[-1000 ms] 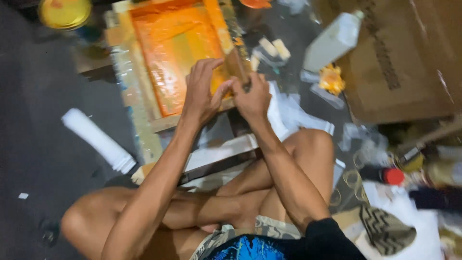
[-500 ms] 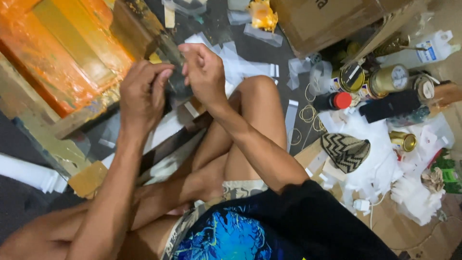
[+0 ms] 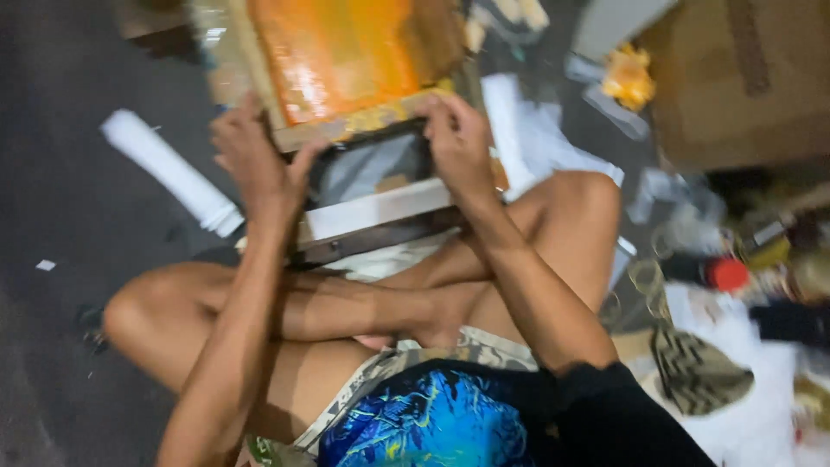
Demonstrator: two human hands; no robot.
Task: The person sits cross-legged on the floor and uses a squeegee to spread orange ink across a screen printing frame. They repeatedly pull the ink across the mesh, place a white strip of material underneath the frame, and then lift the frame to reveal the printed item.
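Note:
I sit cross-legged on a dark floor. Both my hands hold a dark flexible sheet (image 3: 372, 164) stretched flat between them. My left hand (image 3: 251, 160) grips its left edge and my right hand (image 3: 458, 143) grips its right edge. The sheet is just in front of a wooden frame with an orange-coated screen (image 3: 337, 52) that lies on the floor. Under the sheet a white-and-dark wooden bar (image 3: 380, 220) rests over my legs.
A white paper roll (image 3: 169, 169) lies on the floor to the left. A large cardboard box (image 3: 743, 78) stands at the upper right. Crumpled white papers (image 3: 536, 130), a red-capped bottle (image 3: 718, 272), tins and a patterned cloth (image 3: 692, 372) clutter the right side.
My hands were close together working on a small dark thing; now they are apart with the dark sheet spread between them. The view has swung back over the orange frame.

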